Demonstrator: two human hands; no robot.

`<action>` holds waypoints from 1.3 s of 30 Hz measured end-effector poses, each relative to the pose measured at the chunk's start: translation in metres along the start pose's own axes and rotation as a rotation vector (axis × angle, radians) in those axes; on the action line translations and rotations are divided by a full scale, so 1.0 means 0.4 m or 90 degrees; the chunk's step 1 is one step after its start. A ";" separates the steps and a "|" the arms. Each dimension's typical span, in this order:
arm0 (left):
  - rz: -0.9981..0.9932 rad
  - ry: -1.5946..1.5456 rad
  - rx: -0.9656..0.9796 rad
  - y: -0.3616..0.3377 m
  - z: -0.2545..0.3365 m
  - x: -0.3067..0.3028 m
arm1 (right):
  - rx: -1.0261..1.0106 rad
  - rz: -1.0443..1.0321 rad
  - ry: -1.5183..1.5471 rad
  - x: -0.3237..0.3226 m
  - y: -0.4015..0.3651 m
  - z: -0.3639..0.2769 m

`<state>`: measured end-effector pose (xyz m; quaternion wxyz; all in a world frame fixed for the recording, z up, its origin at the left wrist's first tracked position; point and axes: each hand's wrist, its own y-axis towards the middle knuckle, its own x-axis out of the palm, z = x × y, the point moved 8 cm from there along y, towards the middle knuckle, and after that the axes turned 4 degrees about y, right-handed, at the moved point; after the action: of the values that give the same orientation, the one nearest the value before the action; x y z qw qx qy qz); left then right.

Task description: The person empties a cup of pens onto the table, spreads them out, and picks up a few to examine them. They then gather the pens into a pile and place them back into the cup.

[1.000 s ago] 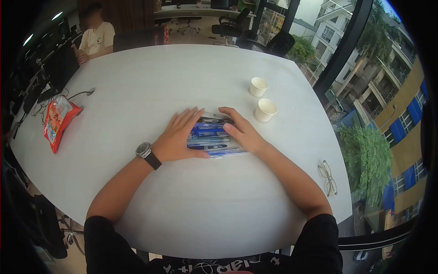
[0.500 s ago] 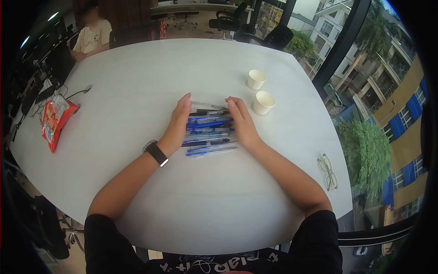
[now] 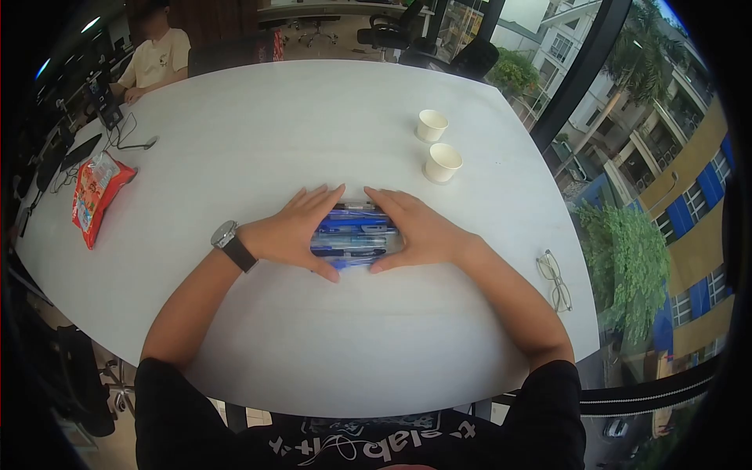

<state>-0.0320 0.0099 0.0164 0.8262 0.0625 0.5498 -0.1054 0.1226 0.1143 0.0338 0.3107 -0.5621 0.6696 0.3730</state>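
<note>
Several pens (image 3: 354, 231), mostly blue and clear with some dark ones, lie side by side in a bunch on the white table (image 3: 313, 337). My left hand (image 3: 294, 233) curls around their left ends, thumb on the near side and fingers at the far side. Around the right ends, my right hand (image 3: 423, 229) is curved the same way, its thumb close to the nearest pens. The palms hide the pens' tips and ends. A dark-strapped watch (image 3: 233, 245) is on my left wrist.
Two white paper cups (image 3: 432, 125) (image 3: 443, 163) stand beyond my right hand. Glasses (image 3: 554, 280) lie near the right edge. At the left are a red snack bag (image 3: 98, 197) and cables. Another person (image 3: 157, 59) sits at the far left.
My hands have turned from upright at the pens' ends to curved around them, thumbs now on the near side. The pens are gathered into a tighter bunch.
</note>
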 end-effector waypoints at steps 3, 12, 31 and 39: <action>0.053 0.029 0.007 -0.042 0.041 0.033 | -0.073 0.076 -0.124 0.033 -0.038 -0.044; 0.175 0.000 0.000 -0.094 0.144 0.023 | -0.070 0.041 -0.117 0.062 -0.053 -0.137; 0.341 0.089 -0.020 -0.105 0.191 0.047 | -0.037 0.211 -0.108 0.066 -0.111 -0.117; 0.345 0.076 -0.034 -0.110 0.213 0.067 | -0.040 0.213 -0.059 0.064 -0.141 -0.124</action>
<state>0.0436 -0.0541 0.0252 0.7919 0.1912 0.5633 0.1376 0.1738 0.0538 0.0304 0.2569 -0.4343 0.7268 0.4661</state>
